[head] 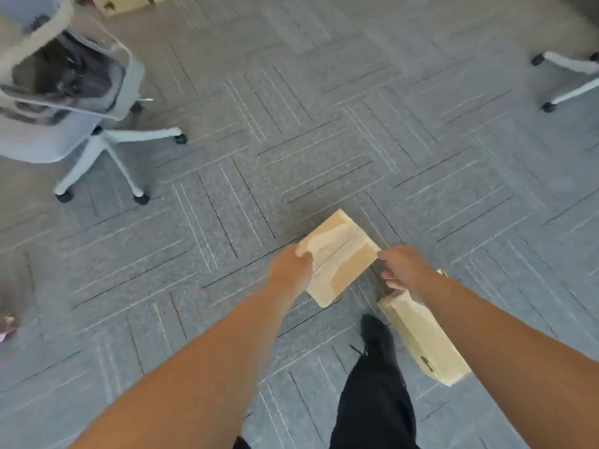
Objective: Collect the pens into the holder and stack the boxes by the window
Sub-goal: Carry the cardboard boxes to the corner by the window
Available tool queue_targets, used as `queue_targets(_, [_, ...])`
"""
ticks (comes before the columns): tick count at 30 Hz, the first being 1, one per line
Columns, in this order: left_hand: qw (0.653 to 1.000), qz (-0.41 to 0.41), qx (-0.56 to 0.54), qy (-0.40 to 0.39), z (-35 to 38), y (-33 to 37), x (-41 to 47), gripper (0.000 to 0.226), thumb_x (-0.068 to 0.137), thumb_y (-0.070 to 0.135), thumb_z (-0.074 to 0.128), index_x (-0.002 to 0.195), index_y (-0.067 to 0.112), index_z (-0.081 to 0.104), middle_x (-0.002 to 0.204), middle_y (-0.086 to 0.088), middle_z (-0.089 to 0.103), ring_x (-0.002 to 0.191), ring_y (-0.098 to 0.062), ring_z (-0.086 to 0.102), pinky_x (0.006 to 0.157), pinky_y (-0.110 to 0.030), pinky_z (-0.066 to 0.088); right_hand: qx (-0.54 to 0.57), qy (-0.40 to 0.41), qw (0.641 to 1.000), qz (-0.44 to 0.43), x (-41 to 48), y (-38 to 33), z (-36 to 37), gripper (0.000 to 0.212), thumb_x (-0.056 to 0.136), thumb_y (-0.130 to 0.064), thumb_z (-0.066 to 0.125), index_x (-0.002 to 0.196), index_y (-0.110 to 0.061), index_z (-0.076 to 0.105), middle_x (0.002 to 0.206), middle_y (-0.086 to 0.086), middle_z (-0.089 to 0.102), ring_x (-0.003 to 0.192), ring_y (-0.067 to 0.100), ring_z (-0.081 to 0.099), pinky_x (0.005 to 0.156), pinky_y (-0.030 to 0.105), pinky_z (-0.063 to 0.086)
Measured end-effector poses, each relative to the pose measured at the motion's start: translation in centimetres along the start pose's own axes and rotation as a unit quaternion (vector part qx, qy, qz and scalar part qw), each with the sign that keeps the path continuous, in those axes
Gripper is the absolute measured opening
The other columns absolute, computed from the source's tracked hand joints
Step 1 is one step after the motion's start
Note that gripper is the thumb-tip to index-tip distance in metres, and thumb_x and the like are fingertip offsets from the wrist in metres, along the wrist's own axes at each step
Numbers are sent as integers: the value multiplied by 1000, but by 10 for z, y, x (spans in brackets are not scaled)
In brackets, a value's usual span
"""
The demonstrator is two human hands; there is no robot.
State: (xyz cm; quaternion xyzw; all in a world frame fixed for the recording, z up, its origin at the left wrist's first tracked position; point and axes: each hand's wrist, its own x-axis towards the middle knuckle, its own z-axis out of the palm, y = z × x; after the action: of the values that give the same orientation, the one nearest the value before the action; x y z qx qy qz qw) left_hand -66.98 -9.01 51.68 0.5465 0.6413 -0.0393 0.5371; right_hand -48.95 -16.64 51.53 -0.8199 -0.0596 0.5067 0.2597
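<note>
I carry two tan cardboard boxes above the grey carpet. My left hand (290, 267) grips the left edge of the flat box (340, 257), held tilted in front of me. My right hand (403, 272) touches that box's right corner with its fingertips and is closed over the top end of a second, longer box (424, 338) that hangs down beside my right forearm. More cardboard boxes (124, 3) lie on the floor at the far top left. No pens or holder are in view.
A white office chair (71, 92) on castors stands at the left. The base of another chair (570, 79) shows at the right edge. My leg in black trousers and black shoe (377, 338) steps below the boxes. Carpet tiles (291, 140) stretch ahead.
</note>
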Motion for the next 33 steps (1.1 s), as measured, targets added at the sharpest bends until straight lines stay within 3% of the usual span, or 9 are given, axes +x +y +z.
queue_targets(2, [998,-26,-43,35,33,15,37,45,97,28,41,140,15,42,113,-10,63,98,-37,64,74,-38,50,-35,-20,999,-7,61,-16,-14,32,94,-18,55,120,1,57,78,6,51,83,22,53,67,28,49])
queue_targets(6, [988,-90,-68,102,96,14,119,64,93,42,48,150,21,27,136,-12,54,99,-29,64,77,-34,52,-122,-34,991,-40,173,-25,-21,41,92,-18,55,124,8,55,100,29,62,96,39,62,95,49,51])
queue_targets(10, [970,-178,-84,140,160,-24,209,78,87,49,58,150,16,25,144,-12,42,113,-32,58,74,-34,44,-180,-35,981,-54,285,9,-11,14,85,-19,59,89,-5,59,80,8,48,76,23,47,64,30,34])
queue_targets(13, [959,-211,-84,168,192,-53,261,85,82,50,65,149,15,25,146,-13,39,127,-33,47,89,-39,44,-215,-47,974,-50,346,44,-3,50,89,-20,60,136,-8,47,134,11,52,113,24,51,79,30,36])
queue_targets(15, [950,-233,-94,184,205,-74,288,90,78,51,70,148,15,26,143,-14,41,125,-33,49,88,-40,45,-243,-35,967,-61,378,63,7,66,89,-22,61,147,-8,33,147,11,42,126,26,47,84,31,36])
queue_targets(19, [932,-282,-99,206,230,-112,325,103,74,53,73,150,13,17,143,-16,36,126,-34,48,96,-43,45,-289,-13,954,-72,427,81,28,63,89,-26,62,143,-7,37,141,13,48,117,25,53,86,39,46])
queue_targets(25, [904,-340,-155,209,251,-158,373,111,69,61,74,148,8,17,127,-10,53,112,-26,57,87,-39,49,-281,-39,954,-97,488,88,74,73,78,-32,73,140,-10,40,129,9,53,103,23,54,67,25,41])
queue_targets(29, [895,-360,-187,185,256,-165,396,102,69,64,72,140,2,33,120,-10,60,107,-29,61,89,-37,53,-257,-40,963,-76,508,85,90,98,66,-46,81,145,-10,36,145,8,42,127,28,48,90,31,42])
queue_targets(33, [884,-352,-219,216,224,-154,386,95,66,63,75,133,4,41,123,-12,59,107,-31,61,90,-39,53,-233,-53,966,-96,488,58,93,91,57,-45,83,134,-10,48,133,8,50,116,27,56,98,41,47])
